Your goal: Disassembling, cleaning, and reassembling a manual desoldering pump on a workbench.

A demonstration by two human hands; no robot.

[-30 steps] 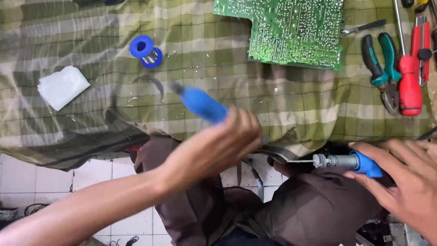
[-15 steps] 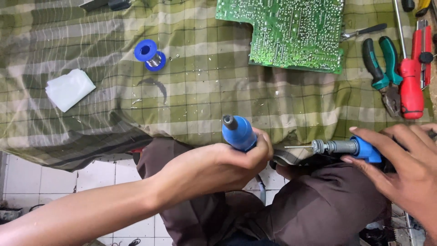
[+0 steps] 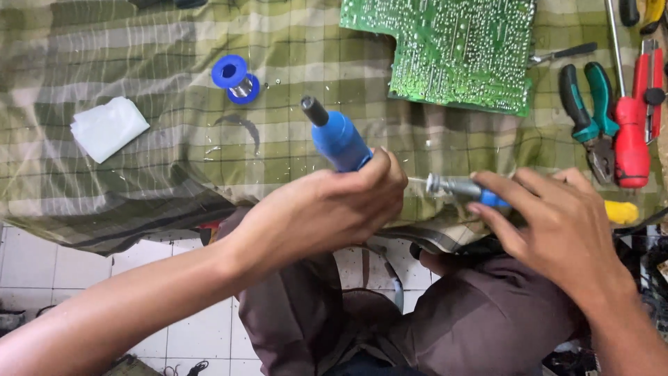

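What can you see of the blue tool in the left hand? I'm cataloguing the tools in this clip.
The blue tool is a thick cylinder, seemingly plastic, with a narrower dark stub at its upper end. It is tilted, stub pointing up and to the left, above the green checked cloth. The left hand wraps around its lower end, hiding that part, thumb against the barrel. Nothing else touches it; the right hand holds a separate metal-tipped, blue-handled tool nearby.

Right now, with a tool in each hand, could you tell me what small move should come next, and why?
Probably carry both tools up to the green circuit board: the left hand holds the blue desoldering pump, the right hand the soldering iron, both short of it.
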